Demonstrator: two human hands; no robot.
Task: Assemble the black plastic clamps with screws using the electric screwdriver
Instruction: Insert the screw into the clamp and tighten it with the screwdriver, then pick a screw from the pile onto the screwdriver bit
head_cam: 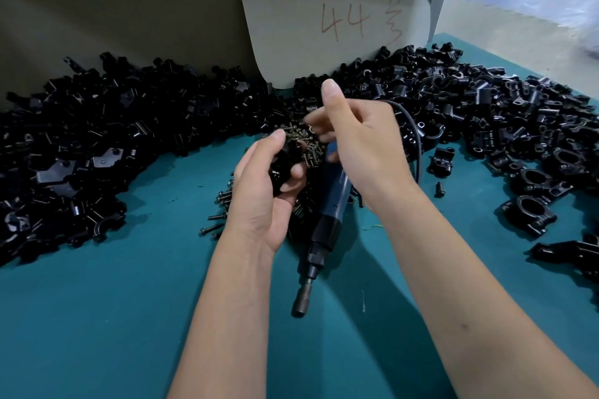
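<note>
The left hand (pixel 265 191) is curling its grip around 1 black clamp (pixel 285 168), holding it just above the screw pile (pixel 308 146) near the middle of the teal surface (pixel 97 317). The right hand (pixel 359 142) is reaching toward that pile with its fingertips (pixel 312 121) pinched together and the thumb raised; something small may be between them, but motion blur is hiding whether it is a screw, so I cannot tell what its grip is carrying. The electric screwdriver (pixel 330 220) is lying untouched on the surface between the 2 forearms, bit end pointing to the near edge, its cable (pixel 416 139) looping off behind the right wrist.

The risks, as I judge them: a screw pinched this lightly could be slipping out and dropping into the heap, and the clamp halves could be shifting in the left palm so the hole is no longer lining up. The right forearm is passing close over the screwdriver, so a careless sweep could be rolling it or snagging the cable.

Counting: 2 hands, 1 screwdriver, 1 held clamp. Loose clamp parts (pixel 97 139) are banking up along the far edge and the right side, far too many to count, with roughly 4 assembled clamps (pixel 534 210) sitting at the right edge. The screws are likewise uncountable. 1 card (pixel 337 19) marked 44 is standing at the far edge.
</note>
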